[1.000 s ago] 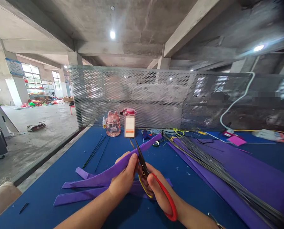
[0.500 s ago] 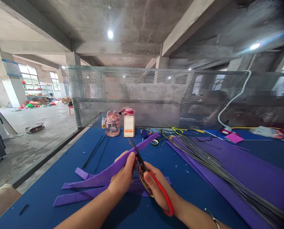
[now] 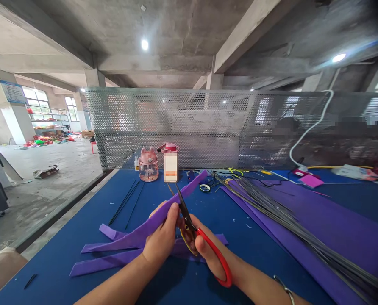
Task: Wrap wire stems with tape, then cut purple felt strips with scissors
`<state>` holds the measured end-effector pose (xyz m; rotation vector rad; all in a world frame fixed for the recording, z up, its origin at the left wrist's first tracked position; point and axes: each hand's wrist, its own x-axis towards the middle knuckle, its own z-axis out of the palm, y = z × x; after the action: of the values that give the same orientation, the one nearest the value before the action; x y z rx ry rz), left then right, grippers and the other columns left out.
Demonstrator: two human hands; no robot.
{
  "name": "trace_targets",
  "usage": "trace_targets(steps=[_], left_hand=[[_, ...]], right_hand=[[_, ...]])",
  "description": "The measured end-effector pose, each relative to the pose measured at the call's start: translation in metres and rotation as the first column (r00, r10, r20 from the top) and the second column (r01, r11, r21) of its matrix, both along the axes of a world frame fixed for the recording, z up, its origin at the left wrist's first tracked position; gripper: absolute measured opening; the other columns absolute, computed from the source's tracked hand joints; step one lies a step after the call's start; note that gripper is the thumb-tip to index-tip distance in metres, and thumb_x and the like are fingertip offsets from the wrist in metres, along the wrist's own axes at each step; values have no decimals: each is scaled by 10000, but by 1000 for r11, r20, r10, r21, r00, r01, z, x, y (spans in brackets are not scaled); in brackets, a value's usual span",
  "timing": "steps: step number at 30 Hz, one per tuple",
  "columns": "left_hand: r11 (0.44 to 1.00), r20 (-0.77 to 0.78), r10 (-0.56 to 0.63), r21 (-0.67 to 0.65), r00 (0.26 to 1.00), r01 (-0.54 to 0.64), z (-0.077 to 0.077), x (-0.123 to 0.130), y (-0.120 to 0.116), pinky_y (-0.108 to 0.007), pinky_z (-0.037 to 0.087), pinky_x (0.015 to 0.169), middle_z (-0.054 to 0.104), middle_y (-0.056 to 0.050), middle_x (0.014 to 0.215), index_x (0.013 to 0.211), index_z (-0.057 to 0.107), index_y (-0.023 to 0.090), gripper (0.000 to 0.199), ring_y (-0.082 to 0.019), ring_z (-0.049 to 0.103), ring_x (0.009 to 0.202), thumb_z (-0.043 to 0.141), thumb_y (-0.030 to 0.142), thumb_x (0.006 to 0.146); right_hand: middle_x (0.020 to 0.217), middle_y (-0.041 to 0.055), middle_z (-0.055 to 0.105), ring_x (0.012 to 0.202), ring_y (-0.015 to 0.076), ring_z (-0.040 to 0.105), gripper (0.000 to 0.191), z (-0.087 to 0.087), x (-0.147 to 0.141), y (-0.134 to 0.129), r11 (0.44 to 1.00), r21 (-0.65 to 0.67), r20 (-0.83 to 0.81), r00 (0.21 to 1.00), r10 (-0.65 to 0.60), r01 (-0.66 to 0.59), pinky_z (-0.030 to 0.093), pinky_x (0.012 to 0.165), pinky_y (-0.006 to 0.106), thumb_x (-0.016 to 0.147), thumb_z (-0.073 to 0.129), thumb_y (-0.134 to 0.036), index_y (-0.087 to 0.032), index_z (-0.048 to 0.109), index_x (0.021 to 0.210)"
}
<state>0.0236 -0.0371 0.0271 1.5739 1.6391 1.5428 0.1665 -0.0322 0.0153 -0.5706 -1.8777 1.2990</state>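
Left hand [image 3: 160, 243] pinched the purple strip [image 3: 151, 225]; right hand [image 3: 209, 253] held the scissors [image 3: 185, 212], blades wider at the strip than just before. Its far end had tipped upward, uncut, so snipping seemed unfinished. More purple strips [image 3: 103, 262] lay below on the blue table [image 3: 89, 216].

No legible txt; sign [image 3: 12, 92] on pillar [image 3: 18, 123] too sm.

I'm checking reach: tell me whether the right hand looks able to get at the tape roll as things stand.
Probably not to grasp it: the right hand holds the scissors, though the table between it and the tape roll looks bare.
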Motion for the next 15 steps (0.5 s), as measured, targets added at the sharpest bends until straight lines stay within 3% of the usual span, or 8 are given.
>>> trace_targets(steps=[6, 10, 15], left_hand=[[994, -8, -110, -5, 994, 110, -1, 0, 2, -256, 430, 637, 500, 22, 526, 601, 487, 213, 411, -147, 558, 596, 350, 494, 868], [993, 2, -113, -32, 994, 113, 2, 1, 0, -261, 427, 663, 498, 21, 530, 600, 481, 216, 398, -153, 562, 618, 358, 484, 867], [991, 32, -129, -37, 991, 131, 6, 2, -3, -261, 430, 664, 497, 22, 505, 545, 455, 224, 407, -153, 566, 603, 377, 463, 865]], right_hand=[[685, -26, 339, 568, 103, 260, 657, -5, -1, 2, 1000, -31, -14, 1000, 1, -1, 292, 497, 233, 786, 378, -727, -163, 505, 1098], [631, -41, 314, 531, 100, 252, 568, -8, -1, 4, 999, -37, 3, 1000, -7, 7, 294, 486, 236, 840, 370, -664, -171, 504, 1089], [603, -40, 281, 555, 123, 281, 501, -7, -2, 3, 997, -1, -1, 997, -82, 82, 296, 514, 252, 835, 404, -653, -184, 544, 941]])
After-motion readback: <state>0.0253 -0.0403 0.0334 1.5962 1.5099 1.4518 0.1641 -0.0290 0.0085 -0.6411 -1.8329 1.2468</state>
